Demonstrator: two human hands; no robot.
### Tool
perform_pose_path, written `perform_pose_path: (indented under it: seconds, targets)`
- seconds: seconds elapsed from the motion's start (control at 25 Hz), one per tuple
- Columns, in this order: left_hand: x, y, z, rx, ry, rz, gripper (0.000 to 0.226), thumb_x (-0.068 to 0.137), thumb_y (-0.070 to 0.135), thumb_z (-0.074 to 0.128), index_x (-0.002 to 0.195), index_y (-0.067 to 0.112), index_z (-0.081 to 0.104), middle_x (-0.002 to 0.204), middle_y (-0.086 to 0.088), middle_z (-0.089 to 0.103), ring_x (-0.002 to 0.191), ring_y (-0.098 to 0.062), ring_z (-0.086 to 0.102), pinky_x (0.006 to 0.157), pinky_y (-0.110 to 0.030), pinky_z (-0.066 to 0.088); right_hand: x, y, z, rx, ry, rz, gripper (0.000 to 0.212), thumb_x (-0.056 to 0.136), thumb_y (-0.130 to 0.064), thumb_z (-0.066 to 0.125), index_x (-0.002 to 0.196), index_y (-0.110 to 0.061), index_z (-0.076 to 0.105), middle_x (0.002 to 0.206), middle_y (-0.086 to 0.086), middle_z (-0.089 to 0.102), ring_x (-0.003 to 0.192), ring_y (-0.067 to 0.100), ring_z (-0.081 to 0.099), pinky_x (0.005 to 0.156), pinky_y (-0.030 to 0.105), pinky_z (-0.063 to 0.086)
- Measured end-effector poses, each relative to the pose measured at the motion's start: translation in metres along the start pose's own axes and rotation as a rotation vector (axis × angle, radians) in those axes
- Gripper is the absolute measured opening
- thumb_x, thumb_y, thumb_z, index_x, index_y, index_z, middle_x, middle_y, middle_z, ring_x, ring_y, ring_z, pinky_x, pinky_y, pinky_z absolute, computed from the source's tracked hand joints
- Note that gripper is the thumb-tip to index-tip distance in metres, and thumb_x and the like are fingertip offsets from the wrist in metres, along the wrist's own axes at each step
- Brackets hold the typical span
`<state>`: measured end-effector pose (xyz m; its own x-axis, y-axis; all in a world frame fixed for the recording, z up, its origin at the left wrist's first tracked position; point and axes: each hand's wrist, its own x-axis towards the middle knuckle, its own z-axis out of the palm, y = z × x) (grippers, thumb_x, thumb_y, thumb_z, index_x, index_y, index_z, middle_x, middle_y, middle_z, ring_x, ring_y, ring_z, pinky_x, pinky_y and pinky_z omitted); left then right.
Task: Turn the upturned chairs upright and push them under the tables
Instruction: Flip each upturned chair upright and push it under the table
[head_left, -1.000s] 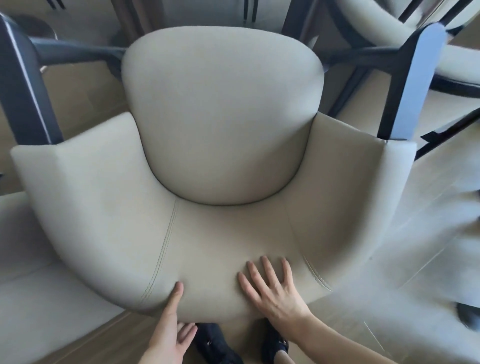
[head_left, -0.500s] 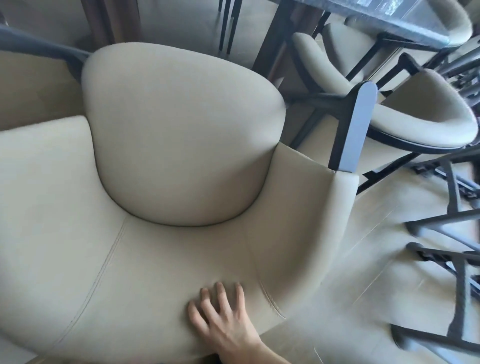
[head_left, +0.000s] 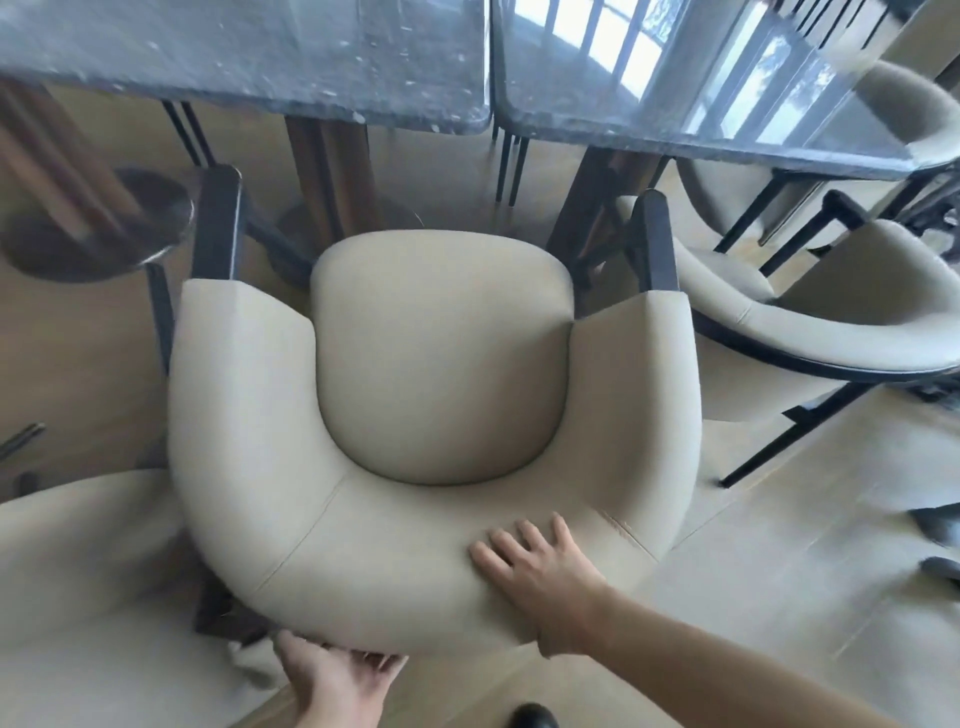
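Beige upholstered armchair (head_left: 441, 364) stood upright facing dark marble bench (head_left: 249, 57), not yet under. Right hand (head_left: 540, 566) flat, fingers spread on backrest; left hand (head_left: 337, 675) cupped under backrest's lower edge.

The left hand's (head_left: 337, 680) fingertips were hidden under the chair's (head_left: 436, 395) back; the neighbouring chair (head_left: 78, 561) was cut off and blurred.

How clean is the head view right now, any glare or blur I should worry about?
Head view: bright window glare on the right tabletop hides its surface; edges smear with motion blur, worst at the left chair and floor at right; wide-angle bending at the borders. The centre chair, right hand and left hand read reasonably sharp.
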<state>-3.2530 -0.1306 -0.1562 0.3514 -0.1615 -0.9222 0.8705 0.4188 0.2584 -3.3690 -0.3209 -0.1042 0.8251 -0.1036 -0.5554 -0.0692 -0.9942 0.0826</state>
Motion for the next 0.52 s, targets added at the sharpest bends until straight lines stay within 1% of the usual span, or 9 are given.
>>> perform_pose_path:
  seconds: [0.08, 0.16, 0.24, 0.32, 0.4, 0.48, 0.52]
  targets:
    - [0.003, 0.011, 0.021, 0.034, -0.023, 0.014, 0.072, 0.08, 0.076, 0.037, 0.124, 0.027, 0.064, 0.116, -0.018, 0.067, 0.104, -0.038, 0.062, 0.098, -0.059, 0.044, 0.009, 0.013, -0.016, 0.012, 0.048, 0.045, 0.118, 0.062, -0.026, 0.09, 0.149, -0.018, 0.012, 0.145, 0.01, 0.034, 0.13, 0.034, 0.039, 0.11, 0.065, 0.023]
    - [0.006, 0.018, 0.038, 0.059, -0.083, 0.037, 0.08, 0.081, 0.084, 0.034, 0.13, 0.024, 0.056, 0.121, -0.018, 0.062, 0.113, -0.04, 0.058, 0.099, -0.06, 0.042, 0.017, 0.021, -0.027, 0.031, 0.111, 0.122, 0.108, 0.067, -0.02, 0.085, 0.149, -0.02, 0.015, 0.14, 0.009, 0.038, 0.129, 0.033, 0.04, 0.113, 0.066, 0.019]
    - [0.013, 0.021, 0.05, 0.095, -0.129, 0.083, 0.085, 0.08, 0.088, 0.036, 0.132, 0.022, 0.051, 0.121, -0.015, 0.06, 0.118, -0.04, 0.054, 0.098, -0.06, 0.043, 0.026, 0.027, -0.034, 0.037, 0.154, 0.196, 0.098, 0.071, -0.012, 0.077, 0.148, -0.019, 0.018, 0.136, 0.01, 0.039, 0.129, 0.034, 0.038, 0.114, 0.066, 0.015]
    - [0.014, 0.025, 0.066, 0.134, -0.162, 0.127, 0.086, 0.079, 0.088, 0.04, 0.131, 0.021, 0.048, 0.116, -0.01, 0.059, 0.115, -0.034, 0.056, 0.091, -0.055, 0.047, 0.035, 0.032, -0.036, 0.05, 0.224, 0.263, 0.095, 0.07, -0.008, 0.075, 0.147, -0.017, 0.02, 0.136, 0.009, 0.038, 0.132, 0.034, 0.035, 0.114, 0.067, 0.012]
    - [0.018, 0.029, 0.079, 0.165, -0.186, 0.163, 0.083, 0.078, 0.088, 0.043, 0.124, 0.019, 0.052, 0.115, -0.006, 0.06, 0.107, -0.027, 0.061, 0.082, -0.049, 0.052, 0.043, 0.036, -0.039, 0.071, 0.276, 0.313, 0.097, 0.069, -0.009, 0.077, 0.148, -0.016, 0.02, 0.139, 0.009, 0.037, 0.137, 0.034, 0.03, 0.114, 0.07, 0.011]
    - [0.025, 0.035, 0.088, 0.192, -0.196, 0.193, 0.078, 0.076, 0.086, 0.048, 0.115, 0.018, 0.058, 0.116, -0.007, 0.063, 0.102, -0.023, 0.063, 0.077, -0.045, 0.053, 0.051, 0.043, -0.041, 0.097, 0.306, 0.33, 0.1, 0.068, -0.013, 0.081, 0.148, -0.016, 0.02, 0.141, 0.007, 0.036, 0.14, 0.034, 0.027, 0.113, 0.072, 0.01]
    - [0.029, 0.038, 0.093, 0.221, -0.203, 0.202, 0.08, 0.074, 0.086, 0.052, 0.114, 0.018, 0.059, 0.117, -0.008, 0.064, 0.101, -0.023, 0.064, 0.075, -0.043, 0.053, 0.056, 0.049, -0.042, 0.121, 0.328, 0.319, 0.102, 0.067, -0.02, 0.084, 0.147, -0.016, 0.022, 0.141, 0.006, 0.037, 0.14, 0.033, 0.028, 0.113, 0.072, 0.01]
